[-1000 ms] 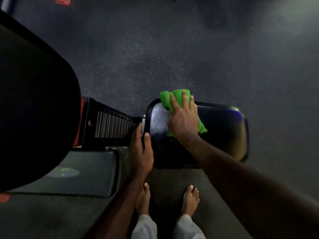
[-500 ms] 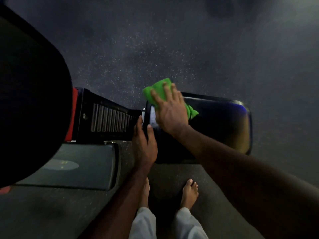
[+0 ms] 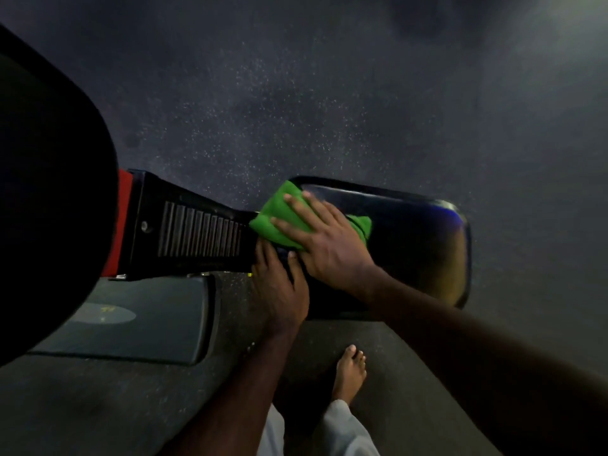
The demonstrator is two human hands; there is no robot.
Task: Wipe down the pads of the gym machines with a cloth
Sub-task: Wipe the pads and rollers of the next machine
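While the folded bright-green cloth [image 3: 285,218] lies on the nine o'clock end of the glossy black oblong seat pad [image 3: 421,245], I see the right hand [image 3: 324,240] press it down with flat, spread fingers. At about seven o'clock from the cloth, the left hand [image 3: 279,287] rests on the pad's near corner, fingers straight and relaxed, holding nothing. At nine o'clock the ribbed black machine frame [image 3: 197,235] meets the pad. At six o'clock a bare foot [image 3: 350,370] stands on the dark speckled floor [image 3: 296,110].
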